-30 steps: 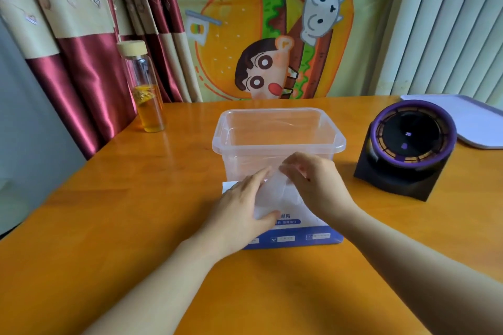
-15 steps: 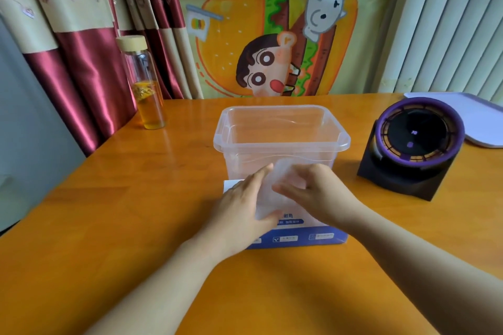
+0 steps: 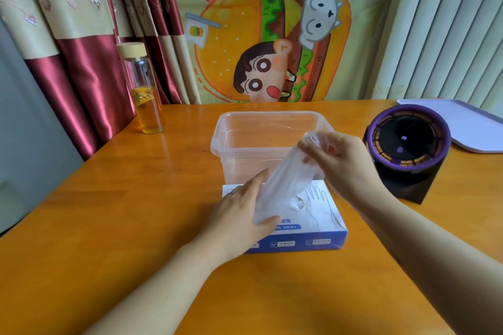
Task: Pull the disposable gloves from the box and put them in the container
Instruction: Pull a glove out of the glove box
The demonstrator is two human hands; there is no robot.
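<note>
The right hand [image 3: 341, 160] has risen from the box [image 3: 321, 226], drawing a glove [image 3: 285, 179] up beside the container [image 3: 231, 144].

Home: curtains [image 3: 81, 62], cartoon cloth [image 3: 272, 49]

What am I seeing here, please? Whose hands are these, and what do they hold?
There is no machine: a person wears a camera on the head, so you look down at their two hands. The left hand presses flat on the blue-and-white glove box. The right hand pinches a thin clear glove, drawn up out of the box, before the clear container. On the wooden table also stand a bottle and a round purple-black device.
</note>
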